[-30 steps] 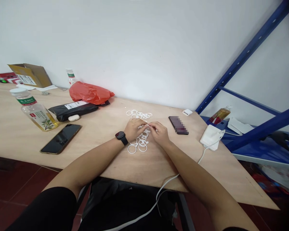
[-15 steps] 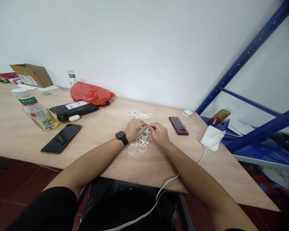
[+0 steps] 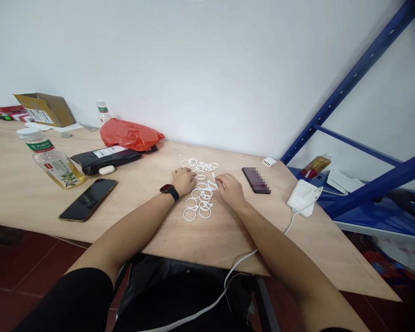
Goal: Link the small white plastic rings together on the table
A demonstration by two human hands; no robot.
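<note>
"Going by the near rings (image 3: 205, 199) on the worktop (image 3: 173, 240), where's everything?"

"The left grip (image 3: 184, 181) is just left of their far end, the right grip (image 3: 230, 186) just right. The far rings (image 3: 201, 166) lie behind."

"And to their left?"

"A phone (image 3: 88, 199), well apart and roughly level; a bottle (image 3: 57, 161) beyond it. Left and farther back lies a parcel (image 3: 107, 158), a bag (image 3: 131, 133) partly on top, a small case (image 3: 107, 169) before it. A carton (image 3: 46, 109) stands farther still."

"To their right?"

"Another phone (image 3: 256, 180), slightly behind; a USB hub (image 3: 269, 161), farther back; a power adapter (image 3: 301, 197), farther right. Past that, a rack (image 3: 346, 87)."
</note>
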